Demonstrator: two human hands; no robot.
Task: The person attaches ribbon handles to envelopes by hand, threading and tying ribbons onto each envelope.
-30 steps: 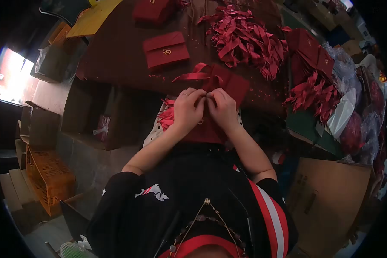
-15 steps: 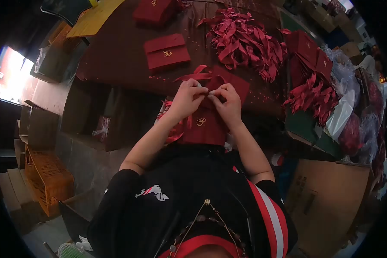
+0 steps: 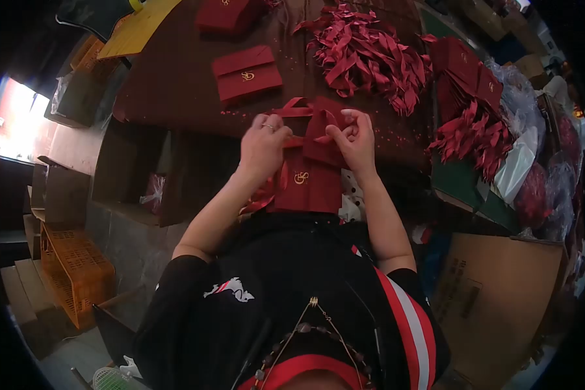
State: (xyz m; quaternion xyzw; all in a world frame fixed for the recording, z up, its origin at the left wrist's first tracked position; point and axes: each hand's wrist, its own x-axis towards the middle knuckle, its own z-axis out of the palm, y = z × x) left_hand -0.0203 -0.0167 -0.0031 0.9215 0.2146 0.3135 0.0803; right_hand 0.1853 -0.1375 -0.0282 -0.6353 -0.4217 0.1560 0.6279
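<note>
My left hand (image 3: 262, 144), with a ring on one finger, is closed on one end of a dark red ribbon (image 3: 296, 141). My right hand (image 3: 357, 140) pinches the ribbon's other side, its fingers curled. Between the hands lies a dark red pouch (image 3: 324, 117) with the ribbon at its middle. Nearer my body is another red pouch (image 3: 312, 192) with a gold logo. More red ribbon hangs beside it, below my left hand. Part of the ribbon is hidden behind my fingers.
On the brown-covered table (image 3: 169, 84) lie a flap pouch (image 3: 247, 75), a stack of pouches (image 3: 227, 16) and a heap of ribbons (image 3: 370, 58). More pouches (image 3: 461, 81) and plastic bags stand at right. Cardboard boxes (image 3: 500, 292) and an orange crate (image 3: 75, 273) flank me.
My hands, close together over the pouch before, have moved apart to left and right, drawing the ribbon out between them. The view has shifted slightly.
</note>
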